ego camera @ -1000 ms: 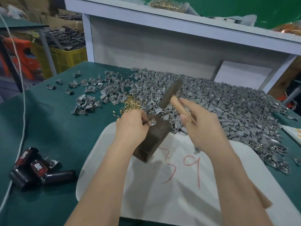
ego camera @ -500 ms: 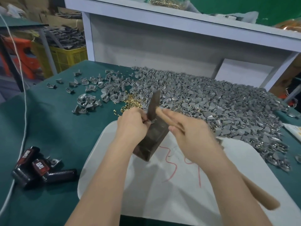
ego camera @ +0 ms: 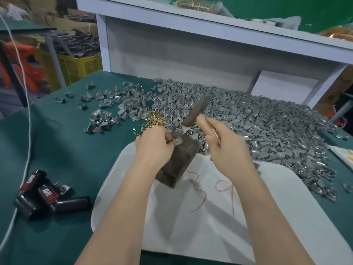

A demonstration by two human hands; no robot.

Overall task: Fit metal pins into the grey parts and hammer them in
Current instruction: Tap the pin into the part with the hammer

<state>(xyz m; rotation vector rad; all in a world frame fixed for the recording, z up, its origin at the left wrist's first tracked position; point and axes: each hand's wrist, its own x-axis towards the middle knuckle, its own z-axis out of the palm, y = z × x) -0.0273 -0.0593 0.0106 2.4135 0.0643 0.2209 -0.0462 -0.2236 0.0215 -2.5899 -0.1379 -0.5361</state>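
My left hand (ego camera: 154, 145) pinches a small grey part (ego camera: 177, 140) on the top of a dark metal block (ego camera: 180, 159). My right hand (ego camera: 227, 146) grips the wooden handle of a hammer, whose dark head (ego camera: 197, 110) is raised and blurred above and behind the block. A large heap of grey parts (ego camera: 257, 127) spreads across the green table behind my hands. A small pile of brass pins (ego camera: 152, 121) lies just beyond my left hand.
The block stands on a white board (ego camera: 277, 217) marked with red scribbles. Loose grey parts (ego camera: 107, 111) are scattered at the left. Black cases with red labels (ego camera: 42, 196) lie at the near left beside a white cable (ego camera: 28, 115). A white shelf unit (ego camera: 191, 44) rises behind the table.
The hammer came down onto the part on the block half a second ago and has swung back up. My left hand has stayed on the part.
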